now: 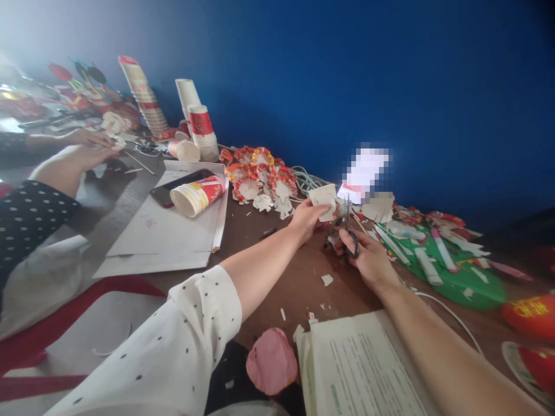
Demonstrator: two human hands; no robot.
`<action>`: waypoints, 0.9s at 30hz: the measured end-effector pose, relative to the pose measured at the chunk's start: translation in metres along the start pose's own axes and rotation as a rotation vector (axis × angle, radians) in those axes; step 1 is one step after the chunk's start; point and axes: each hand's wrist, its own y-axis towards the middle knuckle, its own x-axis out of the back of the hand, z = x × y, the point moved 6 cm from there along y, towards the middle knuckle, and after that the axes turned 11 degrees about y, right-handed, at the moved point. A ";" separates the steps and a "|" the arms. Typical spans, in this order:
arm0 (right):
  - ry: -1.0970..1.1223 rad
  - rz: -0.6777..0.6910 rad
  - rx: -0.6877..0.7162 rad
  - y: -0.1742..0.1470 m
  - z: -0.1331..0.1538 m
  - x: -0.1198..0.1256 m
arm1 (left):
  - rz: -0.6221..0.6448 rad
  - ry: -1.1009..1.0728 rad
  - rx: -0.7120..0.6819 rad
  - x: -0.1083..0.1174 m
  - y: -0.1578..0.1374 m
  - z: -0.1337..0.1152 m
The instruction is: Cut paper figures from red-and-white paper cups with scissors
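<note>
My left hand (307, 219) is closed on a piece of white paper (323, 199), pinching it near its lower edge. Beside it, my right hand (368, 257) grips a pair of scissors (350, 242) by the dark handles, with the blades pointing up and away from me. The blades stand just right of the paper; whether they touch it I cannot tell. Behind the scissors is a bright, partly pixelated screen (363, 176). Red and white cut paper flowers (260, 179) lie in a pile to the left of my hands. Small paper scraps (326, 279) are scattered on the brown table (277, 271).
At left, another person's hands (93, 147) work over the table. Paper cups (202, 133) stand stacked by the blue wall; one cup (197, 196) lies on a white folder (160, 237) near a phone (167, 190). Markers rest on a green mat (459, 283). Printed sheets (364, 364) lie nearest me.
</note>
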 end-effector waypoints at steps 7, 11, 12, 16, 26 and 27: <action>-0.027 -0.008 -0.026 -0.002 0.003 0.000 | 0.020 -0.043 0.037 0.002 0.002 0.004; -0.040 -0.005 -0.020 -0.004 0.004 -0.001 | 0.025 -0.064 0.032 0.002 0.004 0.004; -0.025 -0.014 -0.013 -0.003 0.003 -0.001 | 0.020 -0.062 0.036 0.002 0.004 0.003; 0.089 -0.094 0.048 0.001 0.001 0.006 | 0.056 -0.044 0.063 -0.001 -0.001 0.002; 0.164 -0.232 0.234 0.008 0.007 0.025 | 0.177 0.019 0.160 -0.010 -0.010 0.005; 0.159 -0.231 0.243 0.008 0.007 0.025 | 0.188 0.023 0.163 -0.011 -0.010 0.006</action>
